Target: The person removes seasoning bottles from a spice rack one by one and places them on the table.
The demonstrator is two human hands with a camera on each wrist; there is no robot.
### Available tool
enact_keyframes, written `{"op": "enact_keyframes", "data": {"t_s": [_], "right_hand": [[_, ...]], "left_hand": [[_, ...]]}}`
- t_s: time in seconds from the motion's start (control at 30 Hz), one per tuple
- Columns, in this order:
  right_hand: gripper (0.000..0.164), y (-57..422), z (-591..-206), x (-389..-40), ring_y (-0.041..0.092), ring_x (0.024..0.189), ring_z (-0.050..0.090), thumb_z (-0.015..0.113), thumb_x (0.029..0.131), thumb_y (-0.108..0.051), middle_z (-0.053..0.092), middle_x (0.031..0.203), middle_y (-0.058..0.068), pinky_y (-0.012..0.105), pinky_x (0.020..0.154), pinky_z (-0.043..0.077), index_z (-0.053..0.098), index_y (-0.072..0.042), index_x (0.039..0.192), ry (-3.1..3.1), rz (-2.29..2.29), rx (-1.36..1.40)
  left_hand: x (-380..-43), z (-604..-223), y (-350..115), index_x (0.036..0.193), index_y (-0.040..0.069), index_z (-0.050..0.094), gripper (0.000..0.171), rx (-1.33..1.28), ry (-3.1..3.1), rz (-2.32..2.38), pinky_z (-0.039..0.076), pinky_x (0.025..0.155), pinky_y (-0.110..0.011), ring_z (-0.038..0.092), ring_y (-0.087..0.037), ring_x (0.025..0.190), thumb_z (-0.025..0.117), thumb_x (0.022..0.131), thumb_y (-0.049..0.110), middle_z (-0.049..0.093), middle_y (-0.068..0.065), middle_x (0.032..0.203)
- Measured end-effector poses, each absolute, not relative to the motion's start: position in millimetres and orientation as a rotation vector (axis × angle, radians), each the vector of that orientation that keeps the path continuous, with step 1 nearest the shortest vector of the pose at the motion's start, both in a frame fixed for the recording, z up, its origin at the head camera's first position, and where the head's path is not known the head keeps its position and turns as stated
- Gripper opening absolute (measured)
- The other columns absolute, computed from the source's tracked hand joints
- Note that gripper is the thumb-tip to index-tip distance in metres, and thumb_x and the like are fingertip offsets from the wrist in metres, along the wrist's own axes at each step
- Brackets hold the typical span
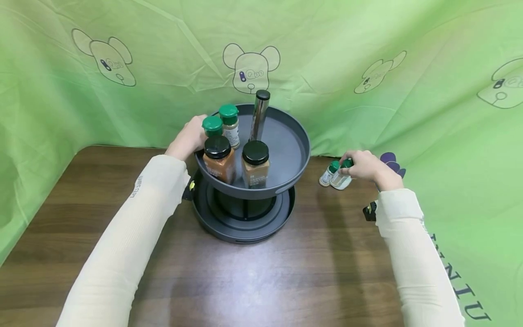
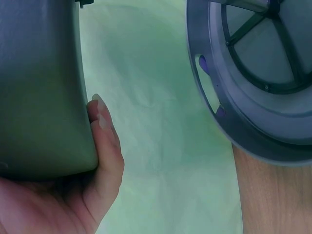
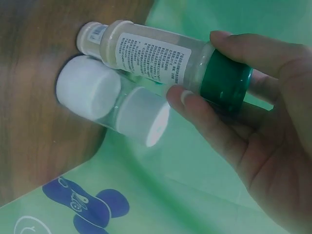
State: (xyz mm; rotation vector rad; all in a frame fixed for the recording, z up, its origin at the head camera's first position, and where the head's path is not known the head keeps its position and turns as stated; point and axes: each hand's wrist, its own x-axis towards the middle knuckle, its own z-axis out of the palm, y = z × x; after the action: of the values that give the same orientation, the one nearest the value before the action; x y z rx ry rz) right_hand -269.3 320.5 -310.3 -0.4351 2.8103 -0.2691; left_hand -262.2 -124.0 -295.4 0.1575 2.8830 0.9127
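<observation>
My left hand (image 1: 191, 136) grips the left edge of the upper tray (image 1: 286, 141) of a dark grey two-tier turntable. In the left wrist view, its fingers (image 2: 108, 146) bend round the tray's side. My right hand (image 1: 365, 165) pinches a spice jar by its dark green cap; the right wrist view shows this tilted jar (image 3: 153, 56) with a printed white label. Close beside it are a second green-capped jar (image 1: 327, 176) and a jar with white contents and a white cap (image 3: 87, 87).
Two green-capped jars (image 1: 230, 129) and two black-capped jars, one orange-brown (image 1: 220, 165) and one tan (image 1: 255, 172), stand on the upper tray's left and front. A metal post (image 1: 259, 116) rises from it. Below lies the lower tray (image 1: 245, 236). Green cloth hangs behind the wooden table (image 1: 102, 204).
</observation>
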Motion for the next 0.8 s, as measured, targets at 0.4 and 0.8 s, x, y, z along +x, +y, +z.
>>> {"op": "enact_keyframes", "data": {"t_s": [0.4, 0.8], "right_hand": [[0.038, 322.7, -331.6, -273.9, 0.023, 0.075, 0.065, 0.07, 0.089, -0.021, 0.071, 0.093, 0.02, 0.045, 0.075, 0.053, 0.063, 0.003, 0.118, 2.813, -0.272, -0.401], [0.036, 319.2, -346.7, -273.4, 0.036, 0.092, 0.064, 0.073, 0.087, -0.021, 0.069, 0.107, 0.026, 0.055, 0.087, 0.05, 0.065, 0.002, 0.114, 2.826, -0.22, -0.452]], "left_hand": [[-261.4, -295.5, -123.9, 0.109, -0.002, 0.047, 0.015, 0.143, 2.884, 0.908, 0.045, 0.1, -0.055, 0.05, -0.039, 0.105, 0.038, 0.098, 0.004, 0.052, -0.024, 0.116], [-264.8, -295.6, -124.7, 0.115, -0.004, 0.048, 0.023, 0.154, 2.876, 0.876, 0.042, 0.107, -0.055, 0.051, -0.041, 0.117, 0.042, 0.099, 0.011, 0.052, -0.026, 0.124]]}}
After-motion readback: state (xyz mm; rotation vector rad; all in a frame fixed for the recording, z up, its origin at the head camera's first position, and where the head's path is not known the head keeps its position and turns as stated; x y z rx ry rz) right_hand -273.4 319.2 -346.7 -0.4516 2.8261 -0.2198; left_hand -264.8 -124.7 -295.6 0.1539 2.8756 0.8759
